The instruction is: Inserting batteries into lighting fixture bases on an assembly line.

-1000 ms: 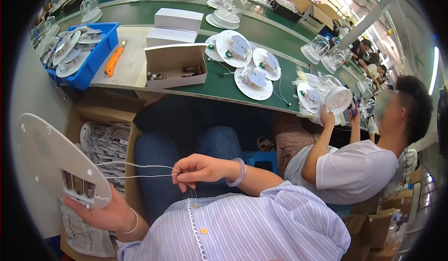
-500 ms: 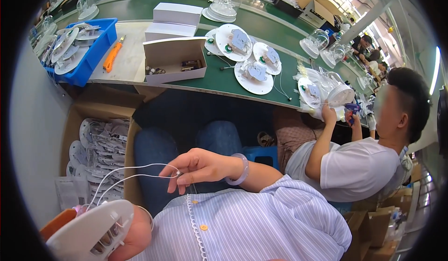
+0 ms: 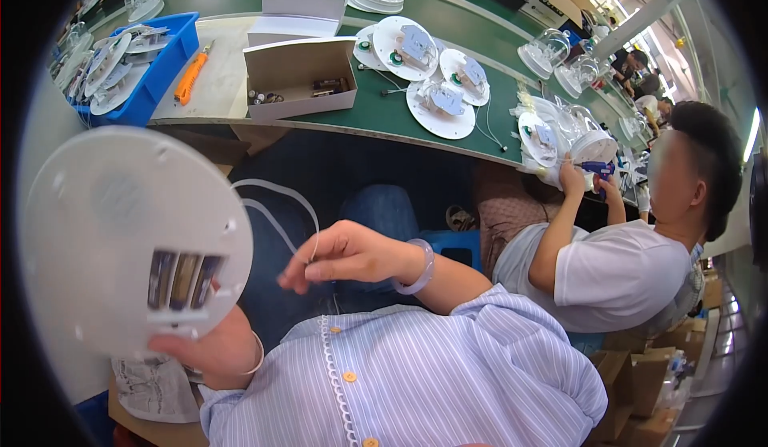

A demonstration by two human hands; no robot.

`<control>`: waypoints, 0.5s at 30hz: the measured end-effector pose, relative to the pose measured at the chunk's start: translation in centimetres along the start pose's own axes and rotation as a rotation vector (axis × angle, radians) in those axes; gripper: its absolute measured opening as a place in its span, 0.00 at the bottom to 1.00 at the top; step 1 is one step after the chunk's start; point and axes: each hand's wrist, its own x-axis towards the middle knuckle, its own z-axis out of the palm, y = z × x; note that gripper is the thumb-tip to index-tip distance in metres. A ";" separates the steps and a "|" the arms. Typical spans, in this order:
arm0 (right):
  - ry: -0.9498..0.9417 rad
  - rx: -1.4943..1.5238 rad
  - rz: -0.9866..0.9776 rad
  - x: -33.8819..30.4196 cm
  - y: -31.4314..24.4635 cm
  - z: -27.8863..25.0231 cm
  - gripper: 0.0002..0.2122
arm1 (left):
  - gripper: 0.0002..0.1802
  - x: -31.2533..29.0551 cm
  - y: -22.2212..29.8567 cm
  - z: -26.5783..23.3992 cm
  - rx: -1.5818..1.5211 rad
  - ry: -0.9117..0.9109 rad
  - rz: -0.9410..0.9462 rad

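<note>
At the left, my left hand (image 3: 220,347) grips the lower edge of a white round base (image 3: 112,223), tilted up. An open battery compartment in it shows about three batteries (image 3: 186,281). The far side of the base is hidden. A thin white cable (image 3: 280,193) loops out from behind the base to my right hand (image 3: 352,257). My right fingers are pinched together on the cable near its end, above my lap.
On the green bench (image 3: 344,119) stand a white box (image 3: 300,109) with batteries, several round bases (image 3: 442,109) and an orange cutter (image 3: 192,77). A blue bin (image 3: 138,111) of bases sits left. A co-worker (image 3: 616,275) at the right holds a purple tool (image 3: 596,169).
My left hand has raised the white base and turned its battery side toward me. The cable has come along with it. My right hand has shifted slightly right and up.
</note>
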 end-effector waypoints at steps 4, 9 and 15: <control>0.223 0.100 -0.199 0.1 -0.5 -0.3 0.37 | 0.28 0.2 -2.1 0.0 -0.165 -0.041 -0.209; 0.558 0.173 -0.126 -0.1 -1.7 -0.1 0.18 | 0.22 -0.3 -5.0 0.0 0.084 -0.172 -0.446; 1.082 -0.110 -0.349 -2.1 -4.1 -5.3 0.12 | 0.32 1.5 -4.9 1.8 0.303 -0.528 -0.582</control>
